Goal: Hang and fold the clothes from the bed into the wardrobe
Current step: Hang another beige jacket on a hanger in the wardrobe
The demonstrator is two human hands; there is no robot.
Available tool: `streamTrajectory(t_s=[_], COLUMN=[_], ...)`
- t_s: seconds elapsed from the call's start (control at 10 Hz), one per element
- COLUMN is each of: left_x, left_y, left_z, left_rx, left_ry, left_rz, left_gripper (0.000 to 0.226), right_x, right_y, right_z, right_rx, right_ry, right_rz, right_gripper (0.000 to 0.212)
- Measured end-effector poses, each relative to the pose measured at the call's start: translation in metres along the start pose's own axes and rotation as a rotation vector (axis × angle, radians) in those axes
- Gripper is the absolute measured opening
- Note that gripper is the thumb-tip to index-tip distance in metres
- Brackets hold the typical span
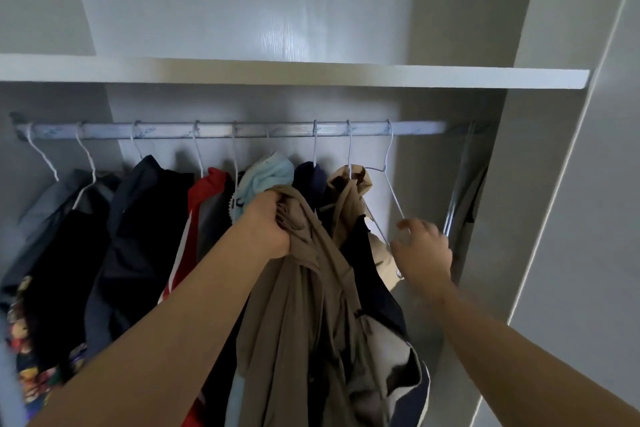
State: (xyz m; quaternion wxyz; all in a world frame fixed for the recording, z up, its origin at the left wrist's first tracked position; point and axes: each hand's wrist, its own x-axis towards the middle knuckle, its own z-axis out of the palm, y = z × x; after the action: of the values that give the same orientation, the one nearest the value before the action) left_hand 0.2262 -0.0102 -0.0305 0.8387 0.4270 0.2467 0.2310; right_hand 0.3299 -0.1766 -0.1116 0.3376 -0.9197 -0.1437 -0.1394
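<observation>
While limp tan cloth (301, 253) bunches, wire hanger (393, 191) hangs.

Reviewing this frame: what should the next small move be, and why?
Probably close the right hand on the bare wire hanger and lift it off the rail: the left hand grips the bunched tan garment, and that hanger carries nothing.

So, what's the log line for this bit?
left hand: grips brown garment | right hand: at bare wire hanger, grip unclear | garment: not yet hung
</observation>
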Motion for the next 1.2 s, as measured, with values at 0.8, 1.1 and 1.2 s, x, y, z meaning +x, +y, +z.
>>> streamTrajectory(t_s=[0.8,1.1,1.2], left_x=[0.055,0.009,-0.006], left_y=[-0.014,-0.022,-0.027], left_z=[-0.003,-0.013,-0.017], left_rx=[-0.100,0.056,0.135], left_ry=[0.076,0.022,-0.038], left_rz=[-0.141,-0.211,-0.273], left_gripper=[0.030,0.033,0.031], right_x=[0.090,-0.006,-0.044], right_y=[0.013,0.025,0.035], right_z=[0.047,0.023,0.015], right_rx=[0.541,0.569,0.583], right_ry=[-0.057,0.045,0.111], right_rz=[0.183,0.307,0.365], right_gripper=[0.022,0.034,0.035])
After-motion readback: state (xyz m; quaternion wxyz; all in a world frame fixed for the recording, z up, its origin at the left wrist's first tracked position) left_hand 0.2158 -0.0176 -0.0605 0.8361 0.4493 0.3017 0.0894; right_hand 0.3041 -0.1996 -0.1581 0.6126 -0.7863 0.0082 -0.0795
